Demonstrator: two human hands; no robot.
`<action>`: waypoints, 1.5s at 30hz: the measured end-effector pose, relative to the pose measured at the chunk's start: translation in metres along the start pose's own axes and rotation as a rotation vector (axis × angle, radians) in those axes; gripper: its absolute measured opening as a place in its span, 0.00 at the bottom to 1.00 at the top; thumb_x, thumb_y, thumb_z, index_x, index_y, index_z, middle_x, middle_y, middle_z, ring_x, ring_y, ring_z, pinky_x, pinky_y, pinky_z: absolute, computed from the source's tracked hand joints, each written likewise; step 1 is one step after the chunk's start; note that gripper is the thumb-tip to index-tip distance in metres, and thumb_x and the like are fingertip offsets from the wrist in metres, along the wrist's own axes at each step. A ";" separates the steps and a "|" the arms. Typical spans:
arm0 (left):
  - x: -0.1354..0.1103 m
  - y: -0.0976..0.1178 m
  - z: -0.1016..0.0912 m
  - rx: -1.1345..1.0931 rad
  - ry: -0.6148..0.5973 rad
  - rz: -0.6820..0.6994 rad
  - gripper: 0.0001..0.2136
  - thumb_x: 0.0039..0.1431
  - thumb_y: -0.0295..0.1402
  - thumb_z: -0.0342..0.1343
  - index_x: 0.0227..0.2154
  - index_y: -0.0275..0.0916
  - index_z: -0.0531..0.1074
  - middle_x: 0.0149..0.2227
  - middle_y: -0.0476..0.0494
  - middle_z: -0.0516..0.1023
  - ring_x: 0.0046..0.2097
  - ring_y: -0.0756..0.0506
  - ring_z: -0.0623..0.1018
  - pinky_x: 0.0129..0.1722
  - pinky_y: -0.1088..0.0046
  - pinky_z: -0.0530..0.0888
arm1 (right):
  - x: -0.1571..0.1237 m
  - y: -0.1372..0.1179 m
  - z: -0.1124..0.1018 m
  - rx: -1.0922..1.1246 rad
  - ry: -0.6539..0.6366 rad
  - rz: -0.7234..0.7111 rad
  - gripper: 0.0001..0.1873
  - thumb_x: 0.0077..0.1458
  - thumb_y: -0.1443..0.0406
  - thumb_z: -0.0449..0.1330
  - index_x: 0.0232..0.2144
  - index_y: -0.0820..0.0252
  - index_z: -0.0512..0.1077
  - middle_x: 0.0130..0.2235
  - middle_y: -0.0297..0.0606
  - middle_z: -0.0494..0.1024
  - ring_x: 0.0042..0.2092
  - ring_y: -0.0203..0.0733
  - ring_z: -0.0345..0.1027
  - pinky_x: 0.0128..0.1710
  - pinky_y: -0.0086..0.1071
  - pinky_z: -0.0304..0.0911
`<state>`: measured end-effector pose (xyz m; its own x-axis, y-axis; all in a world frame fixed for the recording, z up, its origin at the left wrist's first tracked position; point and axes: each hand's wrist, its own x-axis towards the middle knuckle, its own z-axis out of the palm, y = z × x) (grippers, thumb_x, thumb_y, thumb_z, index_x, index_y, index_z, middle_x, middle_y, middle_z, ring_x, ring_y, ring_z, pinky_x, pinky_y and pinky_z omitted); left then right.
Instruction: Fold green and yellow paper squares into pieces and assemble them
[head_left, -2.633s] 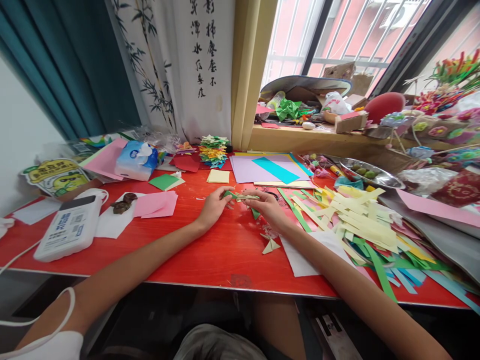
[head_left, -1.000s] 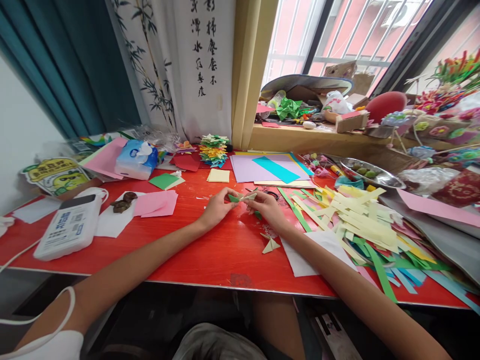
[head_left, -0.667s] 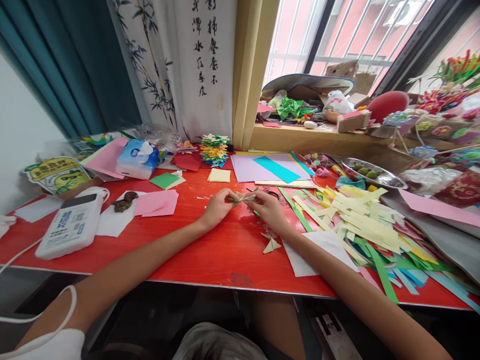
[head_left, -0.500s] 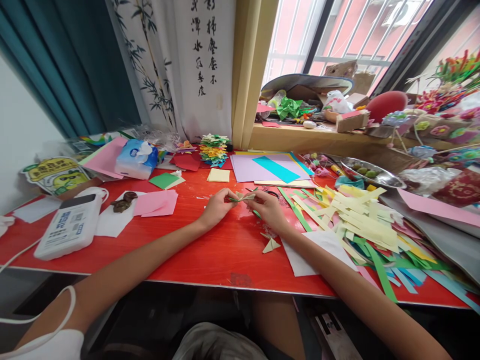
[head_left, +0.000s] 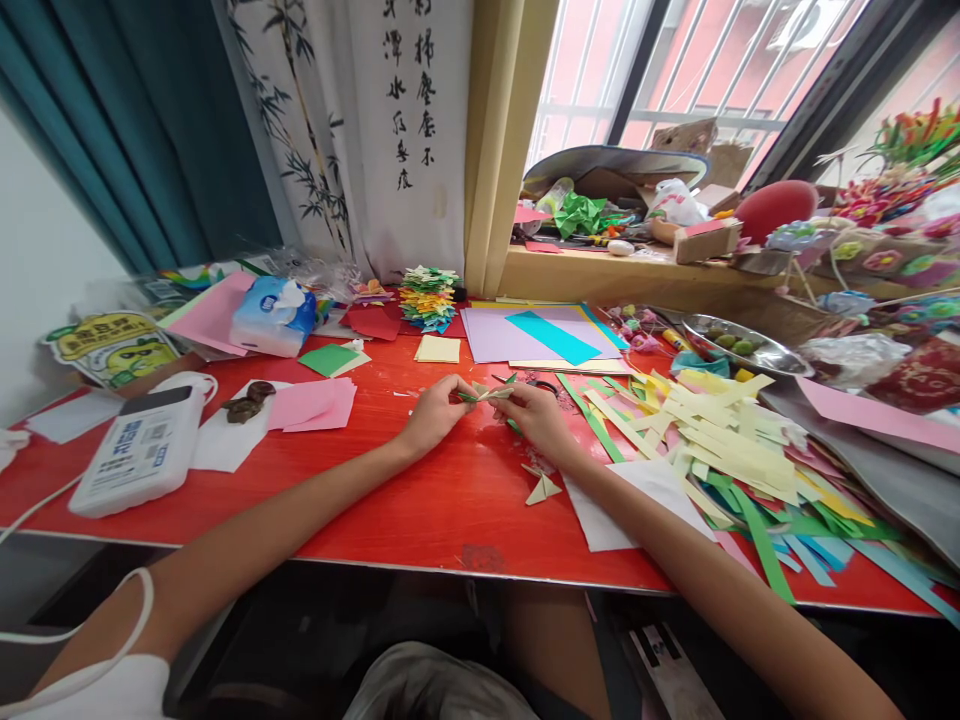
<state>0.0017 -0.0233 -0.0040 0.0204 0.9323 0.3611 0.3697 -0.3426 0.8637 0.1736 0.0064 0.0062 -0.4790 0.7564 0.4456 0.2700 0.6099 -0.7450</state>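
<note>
Between my two hands, just above the red table, is a small folded paper piece, pale cream with some green. My left hand pinches its left end between thumb and fingers. At its right end my right hand is closed on it too. The fingers hide part of the folds. Below my right hand lies another cream folded paper piece, pointed like a small plane. Dark scissors show partly behind the right hand.
Loose paper strips pile up on the right beside a white sheet. Cream squares and a stack of folded paper pieces stand at the back. A white box-shaped device and pink sheets lie left.
Both hands stay nearly in place around the folded paper, with only a slight shift of the fingers and the piece. Nothing else on the table has moved.
</note>
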 end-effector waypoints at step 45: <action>-0.009 0.012 0.001 0.331 -0.042 0.200 0.07 0.52 0.25 0.48 0.31 0.38 0.71 0.34 0.47 0.74 0.37 0.49 0.72 0.39 0.73 0.68 | -0.007 0.000 -0.004 -0.927 -0.169 -0.503 0.14 0.59 0.71 0.44 0.38 0.64 0.68 0.29 0.40 0.69 0.24 0.35 0.58 0.20 0.30 0.45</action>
<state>0.0069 -0.0358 0.0029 0.1578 0.8569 0.4908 0.6346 -0.4688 0.6145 0.1802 0.0025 0.0051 -0.8025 0.3683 0.4694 0.5048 0.8385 0.2051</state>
